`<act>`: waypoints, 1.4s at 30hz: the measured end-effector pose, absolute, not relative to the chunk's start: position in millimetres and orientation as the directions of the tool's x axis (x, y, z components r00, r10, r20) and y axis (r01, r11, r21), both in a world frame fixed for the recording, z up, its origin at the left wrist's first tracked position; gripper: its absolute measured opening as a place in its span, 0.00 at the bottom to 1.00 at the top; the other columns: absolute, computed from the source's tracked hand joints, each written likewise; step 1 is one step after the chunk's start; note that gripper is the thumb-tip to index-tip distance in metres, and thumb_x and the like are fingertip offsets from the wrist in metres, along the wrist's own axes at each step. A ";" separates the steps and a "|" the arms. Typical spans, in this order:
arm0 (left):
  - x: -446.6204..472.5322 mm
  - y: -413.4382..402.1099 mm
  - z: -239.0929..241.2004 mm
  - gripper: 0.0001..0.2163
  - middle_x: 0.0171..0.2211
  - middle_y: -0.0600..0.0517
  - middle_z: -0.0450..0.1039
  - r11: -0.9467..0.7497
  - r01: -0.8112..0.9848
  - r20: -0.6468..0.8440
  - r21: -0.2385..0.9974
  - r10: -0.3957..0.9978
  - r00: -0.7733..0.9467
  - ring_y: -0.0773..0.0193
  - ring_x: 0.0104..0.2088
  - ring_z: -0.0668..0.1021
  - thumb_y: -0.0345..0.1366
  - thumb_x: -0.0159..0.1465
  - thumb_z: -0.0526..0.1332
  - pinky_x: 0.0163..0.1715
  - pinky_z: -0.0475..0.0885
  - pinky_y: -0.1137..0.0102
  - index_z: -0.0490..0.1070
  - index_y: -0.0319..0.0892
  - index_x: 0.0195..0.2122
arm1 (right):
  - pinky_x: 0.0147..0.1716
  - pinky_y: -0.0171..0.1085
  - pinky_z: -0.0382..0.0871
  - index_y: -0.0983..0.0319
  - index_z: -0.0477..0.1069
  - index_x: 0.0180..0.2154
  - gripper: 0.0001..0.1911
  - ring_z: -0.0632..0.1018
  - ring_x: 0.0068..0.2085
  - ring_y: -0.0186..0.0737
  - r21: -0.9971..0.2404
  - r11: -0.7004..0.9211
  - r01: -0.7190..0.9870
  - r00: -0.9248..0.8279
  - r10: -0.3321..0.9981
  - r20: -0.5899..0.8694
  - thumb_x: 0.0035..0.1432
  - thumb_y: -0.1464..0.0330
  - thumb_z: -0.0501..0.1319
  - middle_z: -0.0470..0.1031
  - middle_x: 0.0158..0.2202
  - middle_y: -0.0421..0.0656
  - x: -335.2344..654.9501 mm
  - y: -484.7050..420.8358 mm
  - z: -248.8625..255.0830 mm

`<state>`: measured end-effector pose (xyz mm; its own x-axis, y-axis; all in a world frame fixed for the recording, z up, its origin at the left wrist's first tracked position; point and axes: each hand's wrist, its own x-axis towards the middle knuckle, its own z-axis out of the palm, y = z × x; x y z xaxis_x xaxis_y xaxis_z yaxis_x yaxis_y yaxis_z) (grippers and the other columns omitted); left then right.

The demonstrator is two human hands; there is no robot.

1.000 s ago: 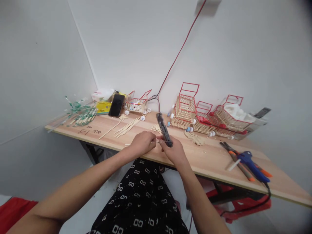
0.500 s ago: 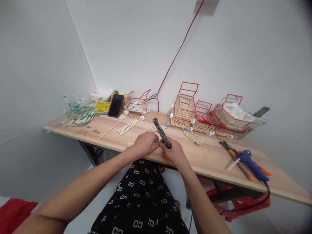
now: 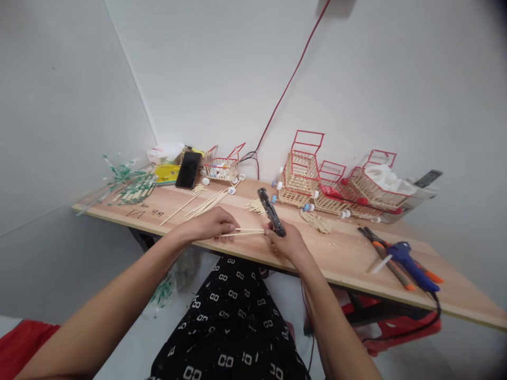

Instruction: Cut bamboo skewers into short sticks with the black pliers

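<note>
My left hand (image 3: pixel 212 224) rests near the front edge of the wooden table (image 3: pixel 340 258), its fingers closed on thin bamboo sticks (image 3: pixel 247 231) that lie flat and point right. My right hand (image 3: pixel 289 244) is wrapped round the handle of black cutting pliers (image 3: pixel 271 212), whose head points up and away. The right ends of the sticks reach the pliers at my right hand.
Loose bamboo sticks (image 3: pixel 208 203) and a black phone (image 3: pixel 189 170) lie at back left, by a green-wrapped bundle (image 3: pixel 132 184). Several red-framed stick carts (image 3: pixel 303 171) stand along the wall. A blue glue gun (image 3: pixel 412 265) and orange-handled pliers (image 3: pixel 390 264) lie at right. A red cable (image 3: pixel 285 92) climbs the wall.
My left hand slid left away from my right hand, drawing the sticks out lengthwise. The pliers tilted more upright in my right hand.
</note>
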<state>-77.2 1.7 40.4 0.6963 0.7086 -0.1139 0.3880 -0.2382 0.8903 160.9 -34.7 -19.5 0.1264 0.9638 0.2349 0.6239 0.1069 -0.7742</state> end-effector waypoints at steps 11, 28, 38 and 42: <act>-100.4 -8.2 28.3 0.17 0.33 0.46 0.79 0.034 0.254 -0.191 0.967 0.759 0.622 0.65 0.30 0.79 0.41 0.52 0.69 0.35 0.74 0.70 0.74 0.36 0.40 | 0.32 0.37 0.63 0.60 0.74 0.31 0.09 0.75 0.31 0.42 -0.730 0.093 0.677 0.136 0.959 0.248 0.49 0.65 0.58 0.78 0.28 0.41 163.7 -32.5 -19.6; -95.4 -22.8 4.2 0.09 0.27 0.50 0.78 -0.018 0.105 -0.025 0.994 0.917 0.398 0.69 0.24 0.77 0.33 0.60 0.60 0.28 0.72 0.72 0.74 0.35 0.40 | 0.33 0.38 0.63 0.60 0.73 0.29 0.09 0.75 0.30 0.43 -0.774 0.082 0.628 0.164 0.958 0.235 0.48 0.62 0.59 0.77 0.27 0.41 162.2 -34.3 -13.6; -99.6 -31.1 4.7 0.22 0.39 0.42 0.80 0.172 -0.139 -0.087 0.975 0.877 0.472 0.63 0.37 0.81 0.38 0.57 0.67 0.46 0.73 0.64 0.70 0.33 0.51 | 0.33 0.39 0.65 0.60 0.74 0.30 0.11 0.76 0.31 0.44 -0.781 0.060 0.622 0.179 0.960 0.217 0.47 0.61 0.59 0.77 0.27 0.42 167.3 -32.5 -17.0; -95.2 -29.1 -2.3 0.21 0.36 0.44 0.80 0.063 -0.071 -0.031 0.995 0.925 0.379 0.63 0.33 0.81 0.38 0.55 0.68 0.42 0.76 0.65 0.72 0.33 0.48 | 0.35 0.39 0.65 0.60 0.74 0.31 0.11 0.76 0.33 0.44 -0.764 0.065 0.642 0.172 0.959 0.226 0.48 0.61 0.58 0.78 0.30 0.42 166.0 -32.3 -18.0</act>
